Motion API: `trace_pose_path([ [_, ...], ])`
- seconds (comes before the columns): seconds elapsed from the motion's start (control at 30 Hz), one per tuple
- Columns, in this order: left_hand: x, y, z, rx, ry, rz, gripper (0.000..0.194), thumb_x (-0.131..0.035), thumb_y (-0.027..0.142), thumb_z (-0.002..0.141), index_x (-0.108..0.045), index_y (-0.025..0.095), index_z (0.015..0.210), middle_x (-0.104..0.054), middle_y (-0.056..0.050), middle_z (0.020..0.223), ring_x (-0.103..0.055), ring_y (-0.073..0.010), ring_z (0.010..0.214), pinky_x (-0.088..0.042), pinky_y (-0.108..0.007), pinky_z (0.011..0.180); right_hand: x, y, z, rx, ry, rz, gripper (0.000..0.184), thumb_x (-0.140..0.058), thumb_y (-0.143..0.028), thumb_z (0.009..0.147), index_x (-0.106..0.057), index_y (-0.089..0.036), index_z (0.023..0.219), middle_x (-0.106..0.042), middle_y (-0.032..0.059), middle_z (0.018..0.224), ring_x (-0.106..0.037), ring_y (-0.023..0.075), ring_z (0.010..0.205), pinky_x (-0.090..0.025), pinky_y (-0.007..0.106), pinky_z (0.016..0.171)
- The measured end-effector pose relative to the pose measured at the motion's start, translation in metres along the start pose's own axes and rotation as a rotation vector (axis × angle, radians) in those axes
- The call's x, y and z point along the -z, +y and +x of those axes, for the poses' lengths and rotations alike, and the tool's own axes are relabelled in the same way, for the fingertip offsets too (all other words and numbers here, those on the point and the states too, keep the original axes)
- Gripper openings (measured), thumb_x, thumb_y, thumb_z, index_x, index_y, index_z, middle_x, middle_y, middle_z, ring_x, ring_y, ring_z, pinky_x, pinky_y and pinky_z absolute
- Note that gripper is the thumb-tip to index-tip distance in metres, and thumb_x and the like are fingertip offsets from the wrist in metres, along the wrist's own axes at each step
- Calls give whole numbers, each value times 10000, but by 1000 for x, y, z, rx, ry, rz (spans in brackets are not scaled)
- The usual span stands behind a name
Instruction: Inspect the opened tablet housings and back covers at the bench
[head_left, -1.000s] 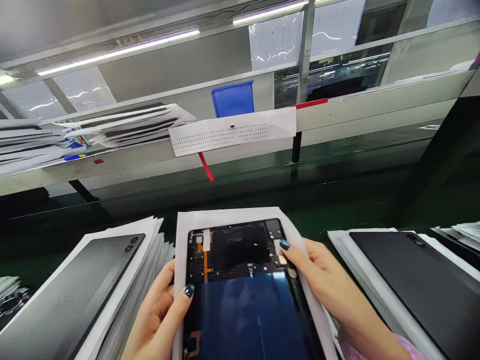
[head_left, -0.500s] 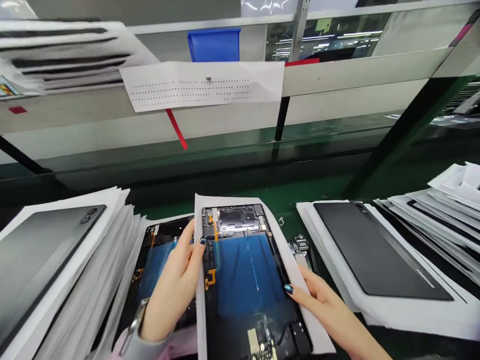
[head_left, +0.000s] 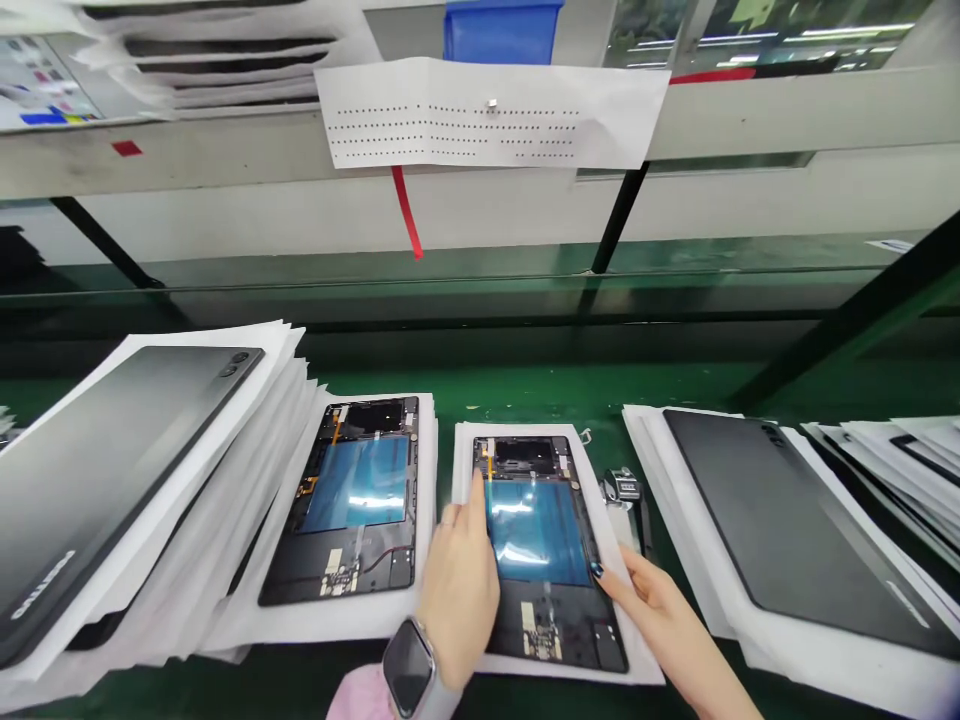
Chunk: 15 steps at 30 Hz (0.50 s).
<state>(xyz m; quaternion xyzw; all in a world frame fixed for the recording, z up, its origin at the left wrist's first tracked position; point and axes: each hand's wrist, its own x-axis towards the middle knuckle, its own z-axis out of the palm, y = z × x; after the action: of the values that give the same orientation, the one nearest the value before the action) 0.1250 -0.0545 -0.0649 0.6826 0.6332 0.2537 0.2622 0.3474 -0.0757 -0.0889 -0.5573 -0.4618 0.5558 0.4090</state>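
An opened tablet with a blue battery panel lies on a white sheet on the green bench. My left hand, with a smartwatch on the wrist, rests on its left edge, fingers stretched forward. My right hand touches the tablet's right edge with a fingertip, fingers loosely extended. A second opened tablet lies on its own white sheet just to the left, untouched.
A tall stack of white sheets topped by a grey tablet back stands at the left. Another stack with a dark tablet back lies at the right. A small metal counter sits beside the centre tablet. A dotted paper hangs from the shelf.
The tablet on its sheet has gone from held up near me to lying flat on the bench beside the second tablet. Both hands have eased from gripping it to resting on its edges.
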Motion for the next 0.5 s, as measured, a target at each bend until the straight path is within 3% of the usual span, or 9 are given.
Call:
trace_pose_path([
  [0.07,-15,-9,-14,-48,18,-51,588,-205,125,979,-336,95,1551,-536,-235,1446,-480,-330,1364,-409,-518,1112,-3,2,3,5,34,45,461,-779,-551,792,-796,-201,1092,-774,129,1172,-682,368,1128,-480,493,1062],
  [0.13,-31,-21,-29,-63,67,-129,550,-239,176,1004,-381,120,1532,-423,-199,1576,-365,-316,1470,-342,-515,1187,-5,2,4,0,60,47,465,-784,-561,780,-803,-194,1065,-783,133,1139,-690,378,1099,-491,504,1043],
  [0.17,-37,-27,-37,-6,127,-173,543,-231,205,1020,-370,146,1541,-376,-179,1614,-326,-315,1494,-296,-534,1212,-5,1,4,-4,67,41,466,-776,-566,785,-804,-191,1060,-785,135,1130,-693,380,1090,-494,506,1037],
  [0.3,-49,-45,-56,174,118,-333,544,-225,334,1050,-356,180,1555,-360,-128,1640,-300,-270,1513,-160,-452,1265,-6,-1,6,-22,35,1,451,-749,-551,819,-795,-183,1076,-775,134,1160,-682,366,1119,-478,489,1058],
  [0.4,-46,-49,-60,219,84,-440,582,-221,398,1051,-295,165,1578,-314,-107,1665,-231,-224,1535,-114,-339,1259,-7,2,8,-11,31,-9,445,-717,-535,849,-774,-175,1104,-761,137,1190,-664,345,1154,-456,471,1083],
  [0.5,-43,-52,-59,229,48,-484,597,-209,429,1053,-255,170,1589,-267,-81,1686,-180,-189,1547,-66,-315,1256,-8,11,10,-9,46,-16,455,-676,-521,873,-739,-161,1143,-760,142,1158,-674,320,1118,-472,442,1063],
])
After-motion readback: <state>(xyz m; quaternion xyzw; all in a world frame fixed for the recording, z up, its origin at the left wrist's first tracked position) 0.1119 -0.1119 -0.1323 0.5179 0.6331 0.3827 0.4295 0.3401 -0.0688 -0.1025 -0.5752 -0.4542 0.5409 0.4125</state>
